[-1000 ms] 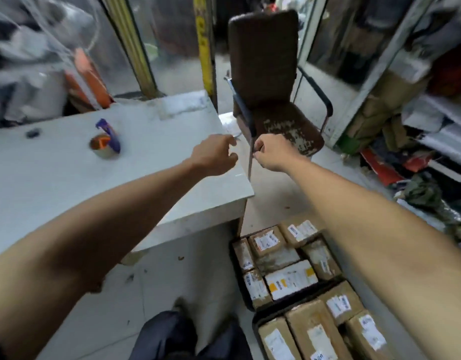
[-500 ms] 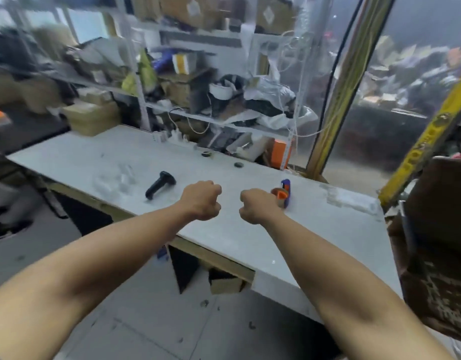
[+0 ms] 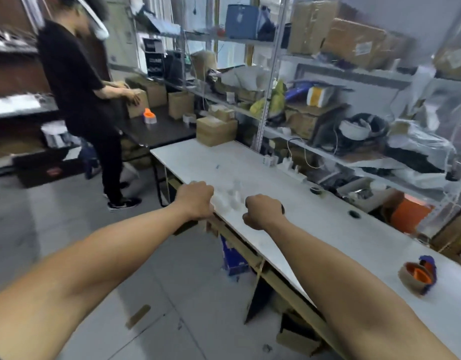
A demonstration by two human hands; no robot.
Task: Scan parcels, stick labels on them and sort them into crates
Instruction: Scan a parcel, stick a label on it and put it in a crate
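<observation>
My left hand (image 3: 196,201) and my right hand (image 3: 263,211) are both held out as fists, side by side, and nothing shows in either. They hover at the near edge of a long white table (image 3: 328,229). A small dark thing (image 3: 283,208) peeks out behind my right hand; I cannot tell what it is. Some blurred clear plastic (image 3: 230,197) lies on the table between my hands. Cardboard parcels (image 3: 215,129) are stacked at the table's far end.
An orange and blue tape dispenser (image 3: 418,275) sits on the table at the right. Cluttered metal shelves (image 3: 315,105) line the far side. Another person (image 3: 78,94) stands at the left, by a black table (image 3: 161,131) with boxes. Grey floor lies to the left.
The view has swung left, from a brown chair and crates of parcels on the floor to the long table and shelves. Both hands have stayed closed in front of me.
</observation>
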